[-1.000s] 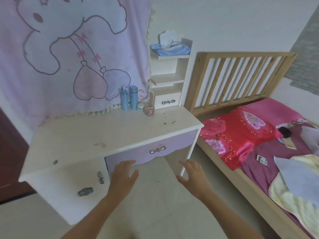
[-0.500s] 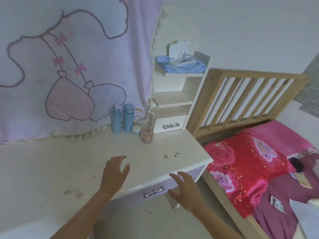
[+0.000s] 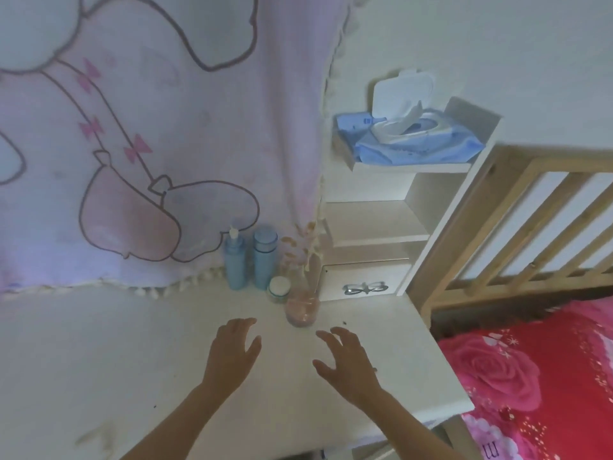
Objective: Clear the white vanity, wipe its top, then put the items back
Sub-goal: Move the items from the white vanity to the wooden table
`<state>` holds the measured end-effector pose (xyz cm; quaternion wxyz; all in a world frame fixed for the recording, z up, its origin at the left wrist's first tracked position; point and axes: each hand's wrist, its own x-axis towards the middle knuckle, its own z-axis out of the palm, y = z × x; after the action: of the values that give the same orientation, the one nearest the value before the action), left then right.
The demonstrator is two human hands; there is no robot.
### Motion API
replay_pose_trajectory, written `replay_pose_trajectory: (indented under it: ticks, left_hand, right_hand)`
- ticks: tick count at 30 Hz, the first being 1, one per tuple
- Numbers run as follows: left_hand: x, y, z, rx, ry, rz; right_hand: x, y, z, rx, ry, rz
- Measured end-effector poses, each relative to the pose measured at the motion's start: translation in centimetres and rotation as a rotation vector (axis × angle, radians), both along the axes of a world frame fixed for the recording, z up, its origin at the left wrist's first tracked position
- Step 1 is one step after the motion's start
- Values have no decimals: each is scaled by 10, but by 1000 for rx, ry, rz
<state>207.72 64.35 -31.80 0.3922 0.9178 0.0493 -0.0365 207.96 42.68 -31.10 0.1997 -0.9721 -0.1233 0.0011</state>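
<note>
My left hand (image 3: 232, 353) and right hand (image 3: 348, 360): spread, empty. Upright pink jar (image 3: 302, 310) stands just ahead, toward the vanity's (image 3: 99, 343) rear right corner, nearer my right.

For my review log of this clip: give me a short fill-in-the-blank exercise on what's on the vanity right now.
The wet wipes pack lies on the ____ shelf. The pump bottle and the capped bottle beside it are both ____. The left hand and right hand hover over the white vanity holding ____.
Missing: top; blue; nothing.
</note>
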Motion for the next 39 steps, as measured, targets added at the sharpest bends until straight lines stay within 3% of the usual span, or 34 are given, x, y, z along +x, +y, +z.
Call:
replay_pose_trajectory:
  ticks: [4, 7, 14, 23, 27, 34, 39]
  left_hand:
    - [27, -13, -15, 182, 13, 22]
    - [28, -26, -29, 195, 105, 113]
    - [47, -33, -34, 277, 133, 136]
    - [109, -35, -26, 338, 35, 57]
    - [137, -38, -24, 432, -6, -58]
    - [157, -53, -29, 608, 71, -141]
    - [143, -51, -33, 519, 115, -31]
  right_hand:
    - [54, 6, -15, -48, 20, 110]
    - [79, 0, -38, -104, -16, 172]
    - [124, 17, -58, -16, -3, 296]
    - [138, 21, -70, 47, 124, 270]
    - [122, 14, -69, 165, 119, 184]
    - [116, 13, -67, 202, 127, 100]
    - [114, 14, -59, 180, 190, 90]
